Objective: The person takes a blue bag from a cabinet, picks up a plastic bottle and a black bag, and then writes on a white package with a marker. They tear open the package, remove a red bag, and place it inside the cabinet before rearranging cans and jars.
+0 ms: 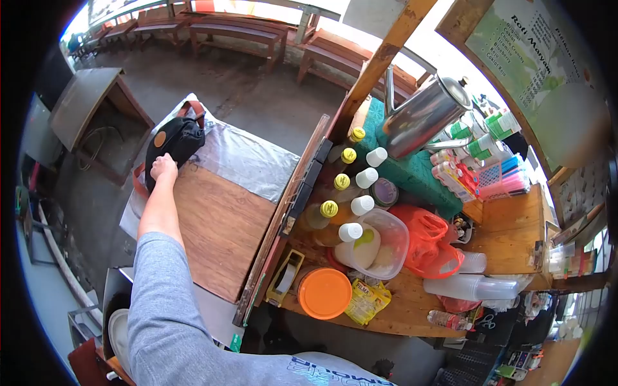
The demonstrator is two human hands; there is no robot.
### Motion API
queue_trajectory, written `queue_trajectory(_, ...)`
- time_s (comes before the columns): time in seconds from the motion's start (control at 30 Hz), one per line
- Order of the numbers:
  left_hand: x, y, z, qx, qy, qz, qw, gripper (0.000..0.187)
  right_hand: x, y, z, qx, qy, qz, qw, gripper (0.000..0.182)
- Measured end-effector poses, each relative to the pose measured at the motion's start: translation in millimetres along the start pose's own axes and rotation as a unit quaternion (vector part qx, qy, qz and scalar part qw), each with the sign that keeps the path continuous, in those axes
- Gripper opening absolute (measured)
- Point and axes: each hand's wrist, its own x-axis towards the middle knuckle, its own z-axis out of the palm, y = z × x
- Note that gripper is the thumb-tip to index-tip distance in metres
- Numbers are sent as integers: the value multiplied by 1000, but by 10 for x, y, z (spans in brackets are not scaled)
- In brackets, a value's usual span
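Note:
My left hand (pixel 164 167) is closed on the lower edge of a black bag (pixel 175 143) with a round tan patch and brown straps. The bag lies at the far left corner of a table (pixel 222 225) with a wood-grain top and a whitish plastic cover (pixel 241 157). My left arm, in a grey sleeve, reaches up across the table's left side. My right hand is out of the frame.
On the right, a wooden counter (pixel 399 315) holds bottles (pixel 329 208), an orange-lidded tub (pixel 324 293), a clear container (pixel 396 235), a red plastic bag (pixel 418 235) and a metal pitcher (pixel 425 116). Benches (pixel 238 32) stand at the back, a small table (pixel 84 103) at left.

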Motion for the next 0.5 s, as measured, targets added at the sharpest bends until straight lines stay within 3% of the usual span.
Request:
queue_trajectory(0.03,205,-47,220,-15,10,19,1000,27,-32,3,7,4,3,4,1000,30)
queue_trajectory(0.13,-19,13,-109,-9,-23,35,999,26,-135,156,-11,12,1,16,1000,30)
queue_trajectory(0.2,-159,-21,-389,53,-75,111,990,29,-133,241,45,20,-10,15,1000,29)
queue_trajectory(0.5,-645,-524,-1265,29,-4,162,986,32,-215,1000,430,86,-54,1,995,28)
